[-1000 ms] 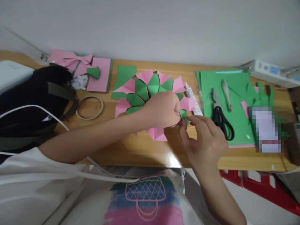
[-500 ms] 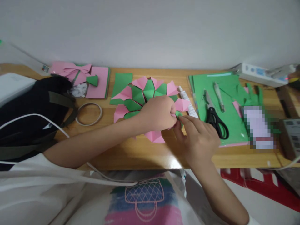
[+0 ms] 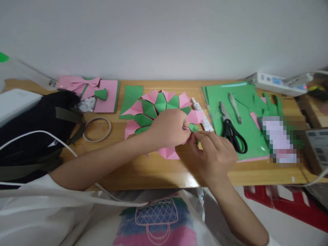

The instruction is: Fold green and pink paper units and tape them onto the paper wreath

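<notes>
Pink-and-green paper wreath lies mid-desk, ring mostly assembled | left hand fisted, pinning its near-right edge | right hand pinching a green piece into the remaining gap | scissors idle alongside.

The left hand lies over the near right part of the paper flower, so the petals under it cannot be seen. Its fingers curl in, and what they pinch is mostly hidden — only a bit of green peeks out beside the right hand. A blurred patch covers something near the right end of the desk. The black bag hides the desk's left end and runs off the picture. The white box at the right edge is cut off — its label is too small to read.
</notes>
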Demonstrator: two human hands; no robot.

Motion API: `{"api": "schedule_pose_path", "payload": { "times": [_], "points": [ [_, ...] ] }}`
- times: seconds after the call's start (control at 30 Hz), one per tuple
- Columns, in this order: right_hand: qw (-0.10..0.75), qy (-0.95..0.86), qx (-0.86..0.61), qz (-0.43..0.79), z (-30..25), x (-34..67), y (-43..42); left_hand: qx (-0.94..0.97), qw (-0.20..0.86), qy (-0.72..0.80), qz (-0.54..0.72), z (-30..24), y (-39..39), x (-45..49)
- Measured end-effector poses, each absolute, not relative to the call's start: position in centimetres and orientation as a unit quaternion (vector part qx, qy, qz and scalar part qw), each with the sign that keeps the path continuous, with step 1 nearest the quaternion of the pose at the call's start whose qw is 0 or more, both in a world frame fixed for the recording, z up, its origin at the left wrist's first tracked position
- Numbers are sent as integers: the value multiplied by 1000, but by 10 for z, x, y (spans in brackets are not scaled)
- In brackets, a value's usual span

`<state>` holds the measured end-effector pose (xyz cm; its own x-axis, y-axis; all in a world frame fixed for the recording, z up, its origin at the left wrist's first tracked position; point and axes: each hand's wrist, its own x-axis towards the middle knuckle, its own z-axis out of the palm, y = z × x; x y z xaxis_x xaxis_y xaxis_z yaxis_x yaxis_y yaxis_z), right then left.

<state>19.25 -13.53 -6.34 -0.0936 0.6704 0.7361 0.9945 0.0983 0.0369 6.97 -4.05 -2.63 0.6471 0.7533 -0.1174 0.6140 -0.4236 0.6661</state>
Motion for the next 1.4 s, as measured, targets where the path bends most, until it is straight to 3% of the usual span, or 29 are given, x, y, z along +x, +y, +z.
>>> {"api": "schedule_pose_path", "payload": {
  "times": [1.4],
  "points": [
    [268,-702,-615,-238,-60,195,-141,834,358,407,98,-24,-42,70]
  ]
}}
